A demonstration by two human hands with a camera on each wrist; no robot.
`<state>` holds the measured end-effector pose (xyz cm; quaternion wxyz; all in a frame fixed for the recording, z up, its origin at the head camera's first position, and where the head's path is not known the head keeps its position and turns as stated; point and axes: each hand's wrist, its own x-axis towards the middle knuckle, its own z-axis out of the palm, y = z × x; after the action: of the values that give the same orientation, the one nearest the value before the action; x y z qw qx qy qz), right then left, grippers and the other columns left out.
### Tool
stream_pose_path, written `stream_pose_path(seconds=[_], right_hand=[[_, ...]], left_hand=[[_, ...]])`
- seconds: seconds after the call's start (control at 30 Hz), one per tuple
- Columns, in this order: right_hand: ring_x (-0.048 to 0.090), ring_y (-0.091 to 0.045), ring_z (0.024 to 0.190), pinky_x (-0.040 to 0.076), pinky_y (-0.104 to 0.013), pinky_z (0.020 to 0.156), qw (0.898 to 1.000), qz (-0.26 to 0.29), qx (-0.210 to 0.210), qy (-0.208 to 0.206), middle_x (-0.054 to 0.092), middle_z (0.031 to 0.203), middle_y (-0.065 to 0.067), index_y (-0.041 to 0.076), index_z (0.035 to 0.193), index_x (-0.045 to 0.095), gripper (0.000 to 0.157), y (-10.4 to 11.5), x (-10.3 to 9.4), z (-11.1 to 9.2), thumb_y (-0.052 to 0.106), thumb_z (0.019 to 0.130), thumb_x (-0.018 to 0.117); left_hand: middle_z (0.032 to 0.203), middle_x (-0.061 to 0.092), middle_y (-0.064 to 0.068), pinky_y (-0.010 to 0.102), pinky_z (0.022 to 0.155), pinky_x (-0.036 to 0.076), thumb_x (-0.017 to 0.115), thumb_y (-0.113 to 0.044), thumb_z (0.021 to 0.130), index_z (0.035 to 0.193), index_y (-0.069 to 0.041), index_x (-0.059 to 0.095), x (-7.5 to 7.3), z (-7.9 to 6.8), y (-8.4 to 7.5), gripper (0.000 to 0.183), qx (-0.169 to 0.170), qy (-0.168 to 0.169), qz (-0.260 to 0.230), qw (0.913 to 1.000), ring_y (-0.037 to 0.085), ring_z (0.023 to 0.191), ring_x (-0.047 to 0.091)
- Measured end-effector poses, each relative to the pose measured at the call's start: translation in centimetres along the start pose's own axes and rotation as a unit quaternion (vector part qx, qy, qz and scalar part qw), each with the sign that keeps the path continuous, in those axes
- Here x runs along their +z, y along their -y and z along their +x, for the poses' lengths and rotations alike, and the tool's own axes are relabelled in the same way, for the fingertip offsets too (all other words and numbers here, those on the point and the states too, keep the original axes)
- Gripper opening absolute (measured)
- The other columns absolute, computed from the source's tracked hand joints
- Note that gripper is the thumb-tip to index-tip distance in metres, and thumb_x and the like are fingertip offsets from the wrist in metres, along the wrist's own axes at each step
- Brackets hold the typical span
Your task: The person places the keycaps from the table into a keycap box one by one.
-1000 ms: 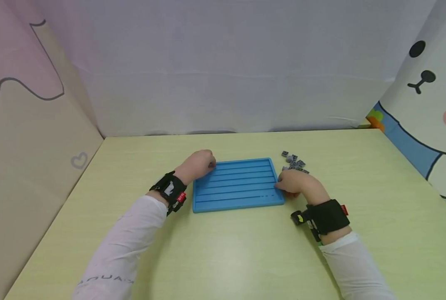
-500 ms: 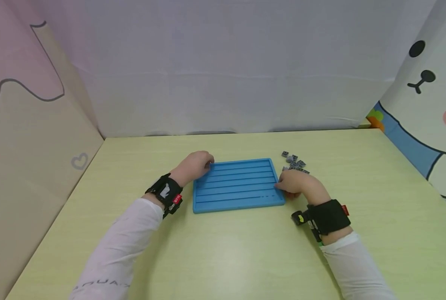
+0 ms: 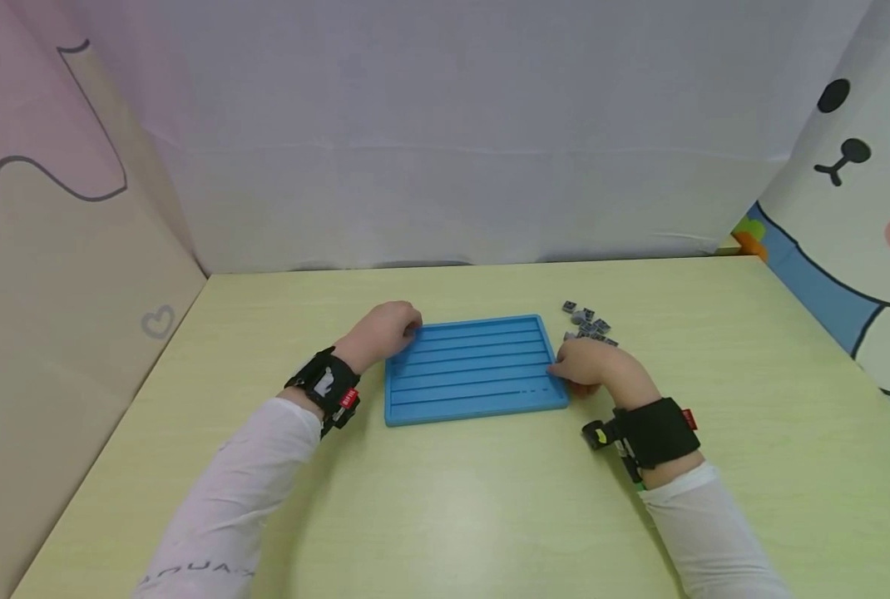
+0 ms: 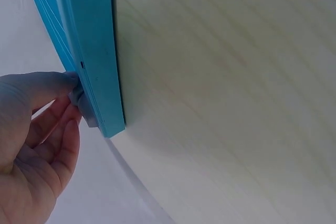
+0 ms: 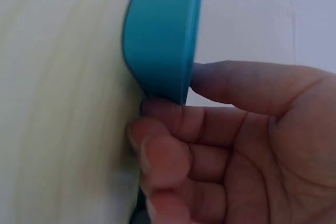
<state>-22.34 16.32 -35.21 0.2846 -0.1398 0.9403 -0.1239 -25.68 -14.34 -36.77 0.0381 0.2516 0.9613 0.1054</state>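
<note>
Pinching a grey piece with the left hand.
It could fall if held loosely; the right hand, gripping the blue tray, could tug that crooked.

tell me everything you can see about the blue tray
The blue tray is rectangular, looks plastic, and has a raised rim, parallel ridges across its face and small marks near its near right corner. It lies ridged side up on the pale table, slightly askew. The right grip pinches its right edge; the left grip holds a small grey piece at its far left corner.
</note>
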Motion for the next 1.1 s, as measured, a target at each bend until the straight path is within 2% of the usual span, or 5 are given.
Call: stream_pose_path(seconds=[0.37,0.6,0.77,0.93,1.1], right_hand=[[0.044,-0.013,0.05,0.036,-0.024,0.051,1.0,0.004,0.0,0.001,0.047,0.056,-0.001,0.006,0.07,0.057,0.034,0.1,0.0,-0.1,0.024,0.098,0.047],[0.04,-0.012,0.049,0.034,-0.025,0.051,1.0,0.004,-0.005,0.006,0.044,0.054,0.0,0.007,0.067,0.055,0.032,0.4,-0.1,-0.3,0.021,0.095,0.05],[0.04,-0.012,0.05,0.034,-0.025,0.053,1.0,-0.002,-0.011,0.013,0.045,0.056,0.0,0.007,0.071,0.057,0.028,0.5,0.0,-0.2,0.021,0.094,0.053],[0.042,-0.012,0.051,0.035,-0.025,0.053,1.0,0.0,-0.005,0.017,0.047,0.057,-0.001,0.007,0.07,0.056,0.028,0.5,0.0,-0.2,0.022,0.094,0.055],[0.043,-0.013,0.053,0.035,-0.025,0.054,1.0,0.0,0.0,0.023,0.048,0.059,-0.001,0.006,0.072,0.057,0.027,0.4,-0.2,-0.4,0.024,0.094,0.057]], left_hand=[[0.11,0.062,0.013,0.037,0.086,0.05,0.061,-0.008,0.09,0.113,-0.002,0.066,-0.1,-0.1,0.1,0.025,-0.014,0.003,0.021,0.9997,0.024,0.094,0.06],[0.117,0.058,0.015,0.037,0.088,0.049,0.063,-0.016,0.091,0.118,-0.003,0.064,-0.6,0.8,-0.4,0.03,-0.017,-0.005,0.03,0.9994,0.025,0.101,0.06],[0.119,0.058,0.015,0.036,0.09,0.048,0.062,-0.017,0.092,0.121,-0.004,0.062,-1.0,2.2,-2.3,0.032,-0.001,-0.008,0.025,0.9996,0.026,0.103,0.059],[0.121,0.057,0.012,0.034,0.092,0.046,0.062,-0.019,0.092,0.124,-0.005,0.061,-1.0,4.6,-4.9,0.034,0.026,-0.009,0.013,0.9995,0.023,0.106,0.058],[0.126,0.055,0.009,0.031,0.097,0.043,0.06,-0.02,0.093,0.128,-0.008,0.058,-0.5,7.2,-8.3,0.037,0.058,0.02,-0.013,0.998,0.021,0.113,0.055]])
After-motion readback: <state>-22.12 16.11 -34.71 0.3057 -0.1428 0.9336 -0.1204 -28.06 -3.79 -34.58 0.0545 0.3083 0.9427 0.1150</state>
